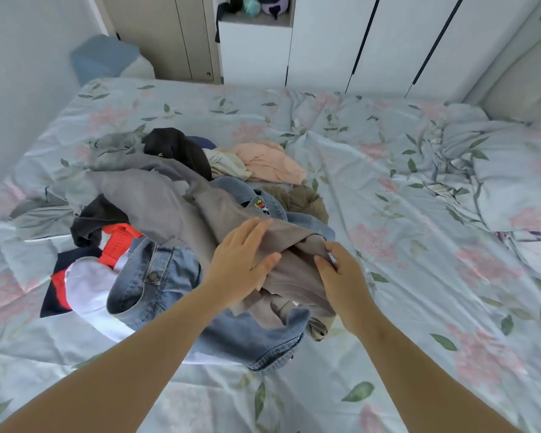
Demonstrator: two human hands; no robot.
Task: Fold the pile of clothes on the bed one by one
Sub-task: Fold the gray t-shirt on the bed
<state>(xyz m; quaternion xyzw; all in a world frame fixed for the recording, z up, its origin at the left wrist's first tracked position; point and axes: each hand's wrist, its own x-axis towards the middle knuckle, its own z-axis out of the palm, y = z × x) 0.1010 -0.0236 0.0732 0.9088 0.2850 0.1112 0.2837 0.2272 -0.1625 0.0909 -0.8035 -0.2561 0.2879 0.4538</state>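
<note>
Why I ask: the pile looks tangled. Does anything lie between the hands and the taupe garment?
Nothing visible. The left hand rests on the taupe garment, the right hand pinches its fold; it lies atop a denim garment.

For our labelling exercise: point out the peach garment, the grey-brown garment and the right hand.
peach garment (269,162): head view, its crumpled middle.
grey-brown garment (156,198): head view, broad upper panel.
right hand (347,276): head view, back of hand.
</note>
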